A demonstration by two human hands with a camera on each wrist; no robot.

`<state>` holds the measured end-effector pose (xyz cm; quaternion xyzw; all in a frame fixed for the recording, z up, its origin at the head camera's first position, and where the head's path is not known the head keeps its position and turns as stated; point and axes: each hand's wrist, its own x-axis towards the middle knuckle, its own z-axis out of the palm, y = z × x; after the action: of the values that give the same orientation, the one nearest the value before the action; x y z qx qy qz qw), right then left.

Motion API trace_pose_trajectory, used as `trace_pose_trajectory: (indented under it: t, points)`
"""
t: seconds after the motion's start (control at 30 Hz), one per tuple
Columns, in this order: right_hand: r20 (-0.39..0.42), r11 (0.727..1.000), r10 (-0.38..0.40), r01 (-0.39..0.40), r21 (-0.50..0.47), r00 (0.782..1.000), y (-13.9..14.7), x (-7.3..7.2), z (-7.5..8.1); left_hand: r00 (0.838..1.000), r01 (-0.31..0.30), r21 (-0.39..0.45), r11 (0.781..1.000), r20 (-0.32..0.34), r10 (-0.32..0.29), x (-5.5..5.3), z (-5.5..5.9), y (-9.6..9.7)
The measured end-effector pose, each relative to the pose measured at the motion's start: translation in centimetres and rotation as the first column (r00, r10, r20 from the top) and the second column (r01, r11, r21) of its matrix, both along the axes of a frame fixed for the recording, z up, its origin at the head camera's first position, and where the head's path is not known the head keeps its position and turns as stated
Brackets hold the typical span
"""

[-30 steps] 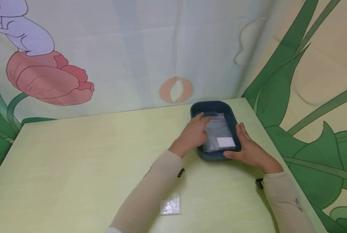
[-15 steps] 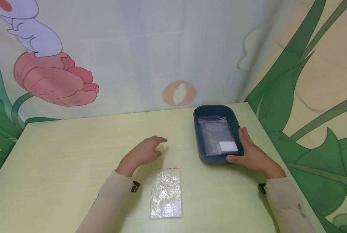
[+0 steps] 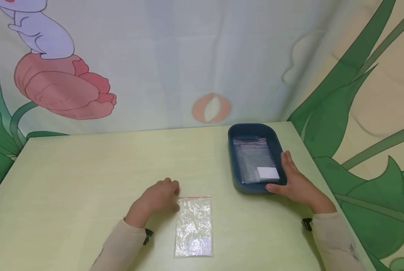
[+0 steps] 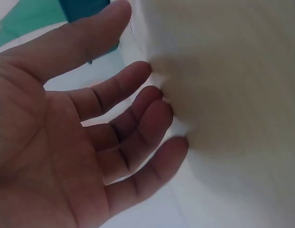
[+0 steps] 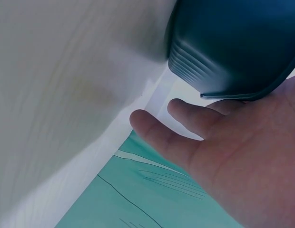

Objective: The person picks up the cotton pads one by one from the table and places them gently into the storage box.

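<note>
A clear zip-lock bag with a red strip along its top edge lies flat on the table. At its upper left corner is my left hand, fingers loosely bent; in the left wrist view the fingertips of that hand touch the tabletop and nothing is between thumb and fingers. To the right stands a dark blue plastic tray containing clear zip-lock bags with a white patch. My right hand rests against the tray's near right corner, thumb at the front rim, straight fingers along the right side.
The pale table ends at a right edge close beside the tray. Behind it hangs a printed cloth with a flower and a white animal. Green leaf prints cover the cloth on the right.
My left hand has come out of the tray and moved left and nearer, down to the table beside the single bag. The right hand stays at the tray. The view has shifted slightly.
</note>
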<state>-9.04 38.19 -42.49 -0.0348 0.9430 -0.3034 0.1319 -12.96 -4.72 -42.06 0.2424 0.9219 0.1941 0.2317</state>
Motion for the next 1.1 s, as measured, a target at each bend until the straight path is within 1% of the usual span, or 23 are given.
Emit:
trace_pose_trajectory:
  t: [0.03, 0.13, 0.3, 0.43, 0.53, 0.63, 0.7, 0.77, 0.83, 0.93, 1.03, 1.1]
  points:
    - [0.000, 1.000, 0.002, -0.002, 0.000, 1.000, 0.0, 0.0, 0.0, 1.000, 0.004, -0.014, 1.000, -0.015, -0.004, 0.1, -0.1, 0.2]
    - [-0.004, 1.000, 0.003, -0.003, 0.000, 1.000, 0.0, -0.1, -0.1, 0.999, 0.013, -0.034, 0.999, -0.032, -0.014, 0.6, -0.1, 0.6]
    - [-0.016, 1.000, 0.007, -0.007, 0.006, 1.000, -0.1, -0.1, -0.1, 0.999, 0.026, -0.008, 1.000, -0.040, -0.026, 0.5, -0.2, 0.6]
    - [-0.017, 1.000, 0.004, -0.004, 0.005, 1.000, 0.0, -0.1, -0.2, 1.000, -0.008, 0.090, 0.996, -0.004, 0.009, -0.1, -0.3, 0.4]
    - [-0.014, 1.000, 0.002, -0.002, 0.001, 1.000, 0.0, -0.1, -0.2, 0.999, -0.041, 0.181, 0.983, 0.024, 0.037, -0.4, -0.3, 0.4]
    - [-0.015, 1.000, 0.002, -0.002, 0.002, 1.000, 0.0, -0.1, -0.2, 0.998, -0.060, 0.230, 0.971, 0.045, 0.051, -0.4, -0.3, 0.7]
    - [-0.016, 1.000, 0.004, -0.004, 0.002, 1.000, 0.0, -0.1, -0.2, 0.999, -0.044, 0.210, 0.977, 0.039, 0.037, -0.1, -0.3, 1.0]
    - [-0.018, 1.000, 0.006, -0.006, -0.001, 1.000, 0.1, 0.0, -0.2, 1.000, -0.012, 0.155, 0.988, 0.019, 0.009, 0.4, -0.3, 1.5]
    - [-0.019, 1.000, 0.007, -0.007, -0.002, 1.000, 0.1, 0.0, -0.2, 0.999, 0.028, 0.081, 0.996, -0.023, -0.026, 1.0, -0.3, 2.0]
    - [-0.019, 1.000, 0.010, -0.010, -0.006, 1.000, 0.1, -0.1, -0.1, 0.995, 0.064, 0.001, 0.998, -0.082, -0.064, 1.8, -0.2, 2.5]
    - [-0.014, 1.000, 0.008, -0.008, -0.006, 1.000, 0.1, -0.1, -0.2, 0.991, 0.079, -0.029, 0.996, -0.106, -0.082, 2.2, -0.2, 2.8]
    - [-0.009, 1.000, 0.006, -0.006, -0.008, 1.000, 0.1, 0.0, -0.3, 0.991, 0.085, -0.020, 0.996, -0.099, -0.086, 2.2, -0.2, 2.7]
